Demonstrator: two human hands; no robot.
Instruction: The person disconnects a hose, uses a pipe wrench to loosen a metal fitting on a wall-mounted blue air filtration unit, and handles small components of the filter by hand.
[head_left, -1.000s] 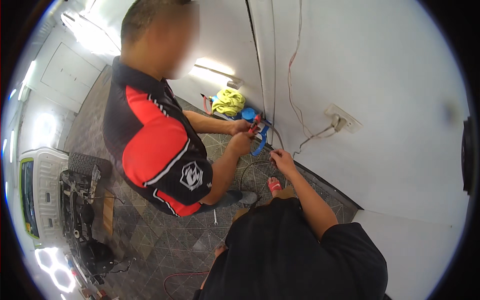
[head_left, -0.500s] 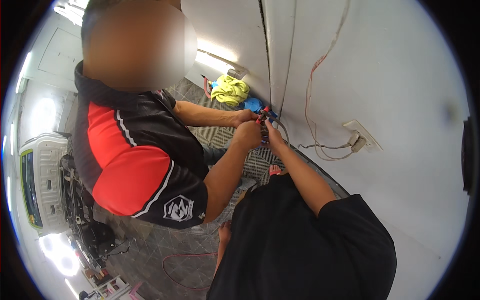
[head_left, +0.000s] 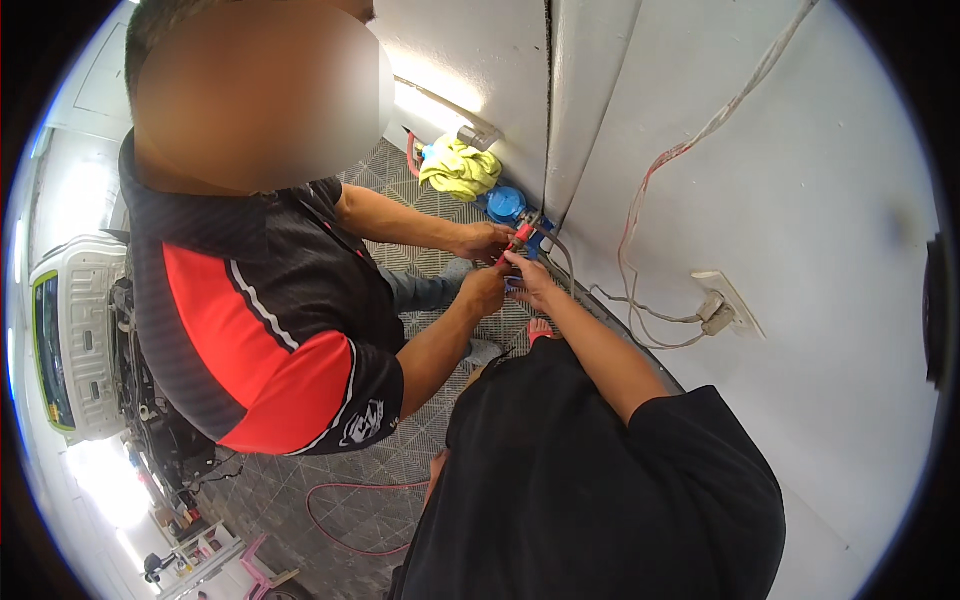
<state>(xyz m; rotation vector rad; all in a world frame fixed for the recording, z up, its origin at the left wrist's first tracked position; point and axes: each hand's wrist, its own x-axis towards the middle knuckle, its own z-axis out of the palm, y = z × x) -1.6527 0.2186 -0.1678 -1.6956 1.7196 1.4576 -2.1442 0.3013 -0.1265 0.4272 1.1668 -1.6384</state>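
Observation:
My right hand (head_left: 537, 287) reaches forward by the wall, its fingers closed around the lower end of a red-handled tool (head_left: 519, 237). A co-worker in a black and red shirt holds the same tool from the left. One of their hands (head_left: 486, 240) is at its upper end, the other (head_left: 484, 290) by its lower end. Fingers overlap there, so the tool's exact kind is hidden. Just beyond stands a round blue fitting (head_left: 507, 204), with a dark hose (head_left: 567, 252) curving beside the tool. Only a sliver of my left arm (head_left: 437, 466) shows past my black shirt; its fingers are hidden.
A yellow-green cloth (head_left: 460, 168) hangs bunched by the wall. On the right wall, plugs and cords fill a power outlet (head_left: 728, 305). A red hose (head_left: 312, 510) loops over the patterned floor. A vehicle body (head_left: 85, 340) with exposed parts stands far left.
My right hand has shifted slightly down and left, its fingers now on the red part. The co-worker leans a little left, and more of the blue fitting shows. My left hand has slipped mostly behind my shirt.

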